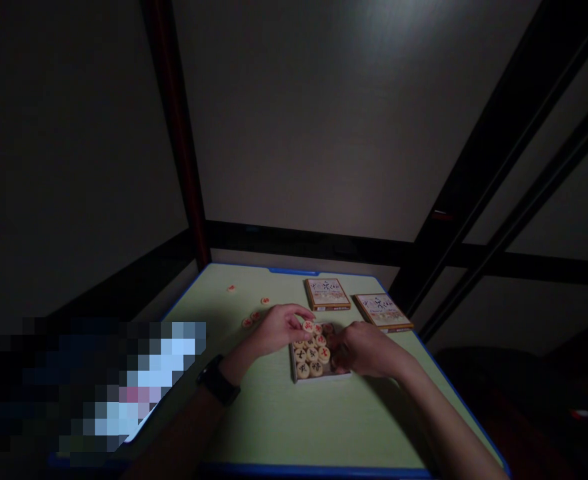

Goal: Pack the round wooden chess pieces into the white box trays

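Observation:
A shallow white tray (293, 367) on the green table holds several round pale wooden game pieces (310, 355) marked in red or black. My left hand (279, 327) reaches in from the left and pinches one red-marked piece (308, 326) over the tray's far edge. My right hand (367, 348) rests at the tray's right side, fingers curled over the pieces there; what they hold is hidden. A dark watch (218, 379) sits on my left wrist.
Two flat printed boxes (327, 293) (382, 311) lie at the back right of the blue-edged green table (324, 420). Loose pieces (251, 319) are scattered at the back left, one (231, 289) farther off. A blurred-out patch covers the left foreground. The surroundings are dark.

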Demonstrator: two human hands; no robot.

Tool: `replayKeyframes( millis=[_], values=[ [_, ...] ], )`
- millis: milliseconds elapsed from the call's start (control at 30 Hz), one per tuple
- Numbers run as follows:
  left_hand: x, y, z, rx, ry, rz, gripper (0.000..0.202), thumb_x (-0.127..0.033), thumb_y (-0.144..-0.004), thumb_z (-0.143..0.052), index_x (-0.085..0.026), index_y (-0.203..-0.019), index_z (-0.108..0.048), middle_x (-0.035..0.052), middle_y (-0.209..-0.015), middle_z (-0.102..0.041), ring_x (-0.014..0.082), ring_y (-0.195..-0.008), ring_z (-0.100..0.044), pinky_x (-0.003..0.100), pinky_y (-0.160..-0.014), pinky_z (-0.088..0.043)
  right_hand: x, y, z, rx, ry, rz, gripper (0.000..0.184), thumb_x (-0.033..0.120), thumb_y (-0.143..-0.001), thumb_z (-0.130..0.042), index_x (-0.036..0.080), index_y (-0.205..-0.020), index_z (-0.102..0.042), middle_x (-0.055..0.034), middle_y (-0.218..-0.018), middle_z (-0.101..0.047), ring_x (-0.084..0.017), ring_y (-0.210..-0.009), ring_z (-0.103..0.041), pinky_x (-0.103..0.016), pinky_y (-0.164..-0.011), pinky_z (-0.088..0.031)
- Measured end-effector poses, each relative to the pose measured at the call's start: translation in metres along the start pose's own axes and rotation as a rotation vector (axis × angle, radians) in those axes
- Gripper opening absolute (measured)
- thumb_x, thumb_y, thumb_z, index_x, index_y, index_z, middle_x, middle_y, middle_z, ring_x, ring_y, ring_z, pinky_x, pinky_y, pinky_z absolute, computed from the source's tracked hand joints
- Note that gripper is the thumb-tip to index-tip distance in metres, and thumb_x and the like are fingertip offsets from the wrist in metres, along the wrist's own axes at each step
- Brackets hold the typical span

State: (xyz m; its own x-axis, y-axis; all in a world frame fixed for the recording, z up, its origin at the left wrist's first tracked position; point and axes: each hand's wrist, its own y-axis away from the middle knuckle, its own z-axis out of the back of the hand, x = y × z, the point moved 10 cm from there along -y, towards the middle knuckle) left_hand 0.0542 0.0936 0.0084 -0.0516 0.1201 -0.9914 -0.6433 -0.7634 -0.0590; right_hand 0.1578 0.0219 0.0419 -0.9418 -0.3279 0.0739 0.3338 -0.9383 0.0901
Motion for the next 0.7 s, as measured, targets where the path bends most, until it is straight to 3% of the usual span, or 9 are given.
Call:
replayKeyframes(
  millis=[233, 500, 700],
  values=[
    [0.0005, -0.001, -0.0031, 0.016, 0.043, 0.004, 0.038, -0.016, -0.06, -0.079, -0.011, -0.096, -0.069, -0.0038, -0.061, -0.058, 0.0108, -0.06, -0.056, 0.022, -0.058, -0.044, 0.0016, 0.0006, -0.0002, -0.015, 0.126, -0.036, 0.013, 0.019, -0.071, -0.063, 0.024, -0.076, -0.074, -0.0057, -0.068, -0.072, -0.021, -0.062, -0.065, -0.027, -0.052, -0.027],
    [0.0029, -0.001, -0.0061, 0.026, 0.053, 0.018, 0.038, -0.021, -0.059, -0.081, -0.012, -0.094, -0.07, -0.0027, -0.061, -0.06, 0.0113, -0.06, -0.058, 0.023, -0.059, -0.045, -0.0026, -0.0027, -0.0052, -0.031, 0.229, -0.092, 0.016, 0.024, -0.082, -0.059, 0.021, -0.087, -0.073, -0.0101, -0.076, -0.075, -0.023, -0.069, -0.069, -0.026, -0.057, -0.036],
    [0.0019, -0.0007, -0.0101, 0.053, 0.107, 0.021, 0.039, -0.024, -0.055, -0.086, -0.012, -0.089, -0.069, 0.0028, -0.076, -0.068, 0.0131, -0.069, -0.061, 0.027, -0.069, -0.05, -0.0042, -0.0011, 0.001, -0.04, 0.162, -0.077, 0.019, 0.023, -0.086, -0.057, 0.022, -0.094, -0.074, -0.0072, -0.078, -0.074, -0.021, -0.07, -0.068, -0.026, -0.06, -0.037]
  ],
)
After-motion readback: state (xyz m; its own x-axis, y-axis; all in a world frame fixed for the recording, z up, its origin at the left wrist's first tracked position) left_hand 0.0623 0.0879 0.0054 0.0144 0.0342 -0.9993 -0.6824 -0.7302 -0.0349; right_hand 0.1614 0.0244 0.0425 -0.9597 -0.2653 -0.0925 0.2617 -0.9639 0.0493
